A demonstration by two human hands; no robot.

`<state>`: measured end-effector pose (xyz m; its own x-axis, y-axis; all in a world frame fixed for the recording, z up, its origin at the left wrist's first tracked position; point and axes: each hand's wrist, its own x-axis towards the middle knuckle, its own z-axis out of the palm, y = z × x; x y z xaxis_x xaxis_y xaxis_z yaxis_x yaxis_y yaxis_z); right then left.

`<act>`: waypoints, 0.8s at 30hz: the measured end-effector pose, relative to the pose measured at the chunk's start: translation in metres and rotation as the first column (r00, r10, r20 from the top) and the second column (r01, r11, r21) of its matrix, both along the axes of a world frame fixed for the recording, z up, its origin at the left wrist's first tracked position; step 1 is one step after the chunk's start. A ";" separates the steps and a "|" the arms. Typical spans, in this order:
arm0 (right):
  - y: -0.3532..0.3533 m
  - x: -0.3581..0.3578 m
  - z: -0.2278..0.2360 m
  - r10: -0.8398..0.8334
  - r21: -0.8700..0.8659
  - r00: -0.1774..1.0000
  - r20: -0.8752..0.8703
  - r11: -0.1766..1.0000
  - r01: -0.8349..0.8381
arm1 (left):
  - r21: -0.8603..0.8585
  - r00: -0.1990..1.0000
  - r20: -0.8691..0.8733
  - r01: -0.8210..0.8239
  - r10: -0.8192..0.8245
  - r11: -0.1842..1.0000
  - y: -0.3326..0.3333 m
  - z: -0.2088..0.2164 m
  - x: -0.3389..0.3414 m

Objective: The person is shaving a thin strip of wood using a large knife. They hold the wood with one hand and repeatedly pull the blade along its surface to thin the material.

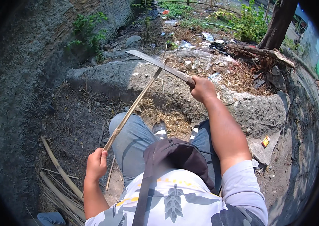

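My right hand [203, 89] is closed round the handle of a machete [158, 63], whose long flat blade points to the far left. In my left hand [96, 164] is the near end of a long, thin, pale-brown stalk [133, 107], gripped between thumb and fingers. It slants up and away to the right over my left knee. Near its far end the stalk meets the blade and crosses it. Whether the edge has bitten into the stalk I cannot tell. A thin curled strip rises from the stalk's tip beyond the blade.
Ahead lies a rough concrete ledge [242, 109] with litter and dry shavings [238, 77] on it. More stalks [59, 192] lie at my left, beside a rough wall [20, 98]. A tree trunk [280, 24] stands at the far right. A black bag [178, 156] rests on my lap.
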<state>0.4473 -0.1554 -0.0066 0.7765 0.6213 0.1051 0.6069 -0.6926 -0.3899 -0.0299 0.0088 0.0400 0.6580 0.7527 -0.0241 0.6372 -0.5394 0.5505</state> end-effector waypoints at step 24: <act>-0.006 0.004 0.003 -0.086 -0.090 0.996 -0.015 0.992 0.085 | -0.008 0.991 -0.135 0.018 -0.019 1.000 0.003 0.012 0.002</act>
